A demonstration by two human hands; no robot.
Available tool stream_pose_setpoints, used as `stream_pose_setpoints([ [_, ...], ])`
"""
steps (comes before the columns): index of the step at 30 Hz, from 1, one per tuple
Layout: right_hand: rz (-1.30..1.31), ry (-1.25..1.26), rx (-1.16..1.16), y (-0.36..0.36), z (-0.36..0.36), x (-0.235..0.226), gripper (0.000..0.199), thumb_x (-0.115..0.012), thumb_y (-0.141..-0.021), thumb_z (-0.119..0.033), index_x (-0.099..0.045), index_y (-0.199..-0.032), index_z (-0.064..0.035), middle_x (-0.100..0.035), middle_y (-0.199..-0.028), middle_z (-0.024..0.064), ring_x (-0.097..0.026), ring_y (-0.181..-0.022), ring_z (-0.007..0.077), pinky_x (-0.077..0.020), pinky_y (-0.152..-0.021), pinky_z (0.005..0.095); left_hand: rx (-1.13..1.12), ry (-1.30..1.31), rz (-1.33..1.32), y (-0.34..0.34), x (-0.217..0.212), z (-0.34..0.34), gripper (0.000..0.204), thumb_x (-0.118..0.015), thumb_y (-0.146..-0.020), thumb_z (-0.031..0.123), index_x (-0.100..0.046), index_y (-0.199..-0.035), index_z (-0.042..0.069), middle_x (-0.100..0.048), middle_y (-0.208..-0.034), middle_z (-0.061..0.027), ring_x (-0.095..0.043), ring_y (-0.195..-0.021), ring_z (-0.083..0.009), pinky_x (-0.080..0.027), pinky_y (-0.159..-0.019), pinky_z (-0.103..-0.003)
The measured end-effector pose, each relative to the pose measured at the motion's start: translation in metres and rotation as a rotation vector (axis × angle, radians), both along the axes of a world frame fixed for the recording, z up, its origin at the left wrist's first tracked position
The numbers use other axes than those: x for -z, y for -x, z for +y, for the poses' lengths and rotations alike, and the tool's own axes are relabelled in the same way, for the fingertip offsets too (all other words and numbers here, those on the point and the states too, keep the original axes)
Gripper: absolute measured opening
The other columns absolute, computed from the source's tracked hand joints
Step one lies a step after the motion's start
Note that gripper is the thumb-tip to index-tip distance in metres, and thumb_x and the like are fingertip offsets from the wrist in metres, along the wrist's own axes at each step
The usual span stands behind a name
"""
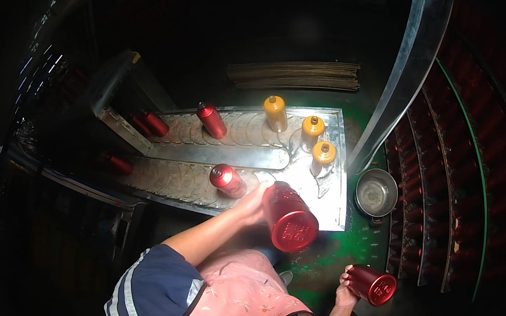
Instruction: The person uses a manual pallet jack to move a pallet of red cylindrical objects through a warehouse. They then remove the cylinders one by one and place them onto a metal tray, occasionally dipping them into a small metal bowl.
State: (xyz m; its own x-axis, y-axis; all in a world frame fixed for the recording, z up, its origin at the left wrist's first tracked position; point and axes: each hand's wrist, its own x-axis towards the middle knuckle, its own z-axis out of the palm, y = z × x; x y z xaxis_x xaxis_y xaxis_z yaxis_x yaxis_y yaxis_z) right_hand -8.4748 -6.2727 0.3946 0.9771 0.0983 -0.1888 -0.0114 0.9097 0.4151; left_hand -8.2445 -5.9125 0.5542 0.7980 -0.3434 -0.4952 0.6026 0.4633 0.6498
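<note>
My left hand (254, 204) is closed around a shiny red bottle (290, 218), tilted so that its embossed base faces up toward me. This bottle is over the near right part of the looped conveyor (278, 158). Off to the lower right, my right hand (346, 291) grips another red bottle (371, 285), which lies sideways with its base pointing right. A red bottle (228, 181) stands on the near lane beside my left hand. On the far lane is one more red bottle (211, 121). Yellow-topped bottles (276, 114) stand around the conveyor's right end.
Racks of dark red bottles (423, 196) line the right side. A metal pot (377, 194) sits on the green floor by the conveyor. A metal post (403, 75) rises at the right end. Flat stacked sheets (293, 75) lie behind. A metal housing (126, 97) covers the left lanes.
</note>
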Motion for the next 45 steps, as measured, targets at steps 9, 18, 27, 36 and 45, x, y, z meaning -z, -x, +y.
stream_pose_setpoints([
  [9, -0.184, 0.637, 0.112, -0.096, 0.082, -0.081, 0.054, -0.055, -0.099, -0.036, -0.037, -0.148, -0.0226, -0.045, -0.129, 0.0308, -0.053, -0.112, 0.0479, -0.0557, -0.091, 0.0521, -0.525, -0.888, -0.891, -0.121, -0.102, 0.276, 0.049, -0.061, -0.096, 0.037, -0.060, -0.132, 0.005, -0.067, -0.119, -0.0069, -0.063, -0.106, -0.0159, -0.047, -0.095, -0.028],
  [18, 0.485, 2.070, 0.561, -0.190, 0.144, -0.208, 0.056, -0.064, -0.091, -0.026, -0.051, -0.140, -0.0036, -0.059, -0.124, 0.0077, -0.058, -0.111, 0.0204, -0.0425, -0.102, 0.0328, -0.120, -1.702, -0.777, -0.273, 0.078, 0.303, 0.050, -0.075, -0.080, 0.036, -0.064, -0.130, 0.036, -0.045, -0.144, -0.0262, -0.051, -0.117, -0.0481, -0.043, -0.103, -0.047],
  [27, 0.426, 2.950, 0.183, -0.374, 0.210, -0.088, 0.049, -0.078, -0.074, -0.019, -0.070, -0.121, -0.0300, -0.043, -0.142, 0.0176, -0.048, -0.115, 0.0400, -0.0438, -0.104, 0.0434, -0.318, -1.488, -1.037, -0.253, 0.019, 0.306, 0.040, -0.066, -0.092, 0.021, -0.064, -0.132, 0.025, -0.038, -0.154, -0.0191, -0.043, -0.131, -0.0374, -0.037, -0.107, -0.044],
  [36, 0.665, 2.430, 0.494, -0.231, 0.196, -0.173, 0.041, -0.070, -0.087, -0.020, -0.067, -0.128, -0.0243, -0.041, -0.150, 0.0195, -0.041, -0.136, 0.0367, -0.0348, -0.113, 0.0422, 0.171, -0.533, -1.103, -0.135, -0.076, 0.136, 0.030, -0.049, -0.100, 0.006, -0.063, -0.126, 0.000, -0.065, -0.120, -0.0099, -0.062, -0.103, -0.0172, -0.053, -0.087, -0.030],
  [45, 2.089, 1.595, 0.288, 0.207, 0.381, -0.001, 0.055, -0.072, -0.084, -0.020, -0.057, -0.136, -0.0170, -0.048, -0.144, 0.0200, -0.048, -0.129, 0.0377, -0.0419, -0.105, 0.0411, 1.554, -0.137, -0.991, 0.144, 0.035, -0.016, 0.029, -0.061, -0.090, -0.001, -0.067, -0.118, -0.002, -0.067, -0.114, -0.0122, -0.064, -0.103, -0.0179, -0.050, -0.090, -0.028],
])
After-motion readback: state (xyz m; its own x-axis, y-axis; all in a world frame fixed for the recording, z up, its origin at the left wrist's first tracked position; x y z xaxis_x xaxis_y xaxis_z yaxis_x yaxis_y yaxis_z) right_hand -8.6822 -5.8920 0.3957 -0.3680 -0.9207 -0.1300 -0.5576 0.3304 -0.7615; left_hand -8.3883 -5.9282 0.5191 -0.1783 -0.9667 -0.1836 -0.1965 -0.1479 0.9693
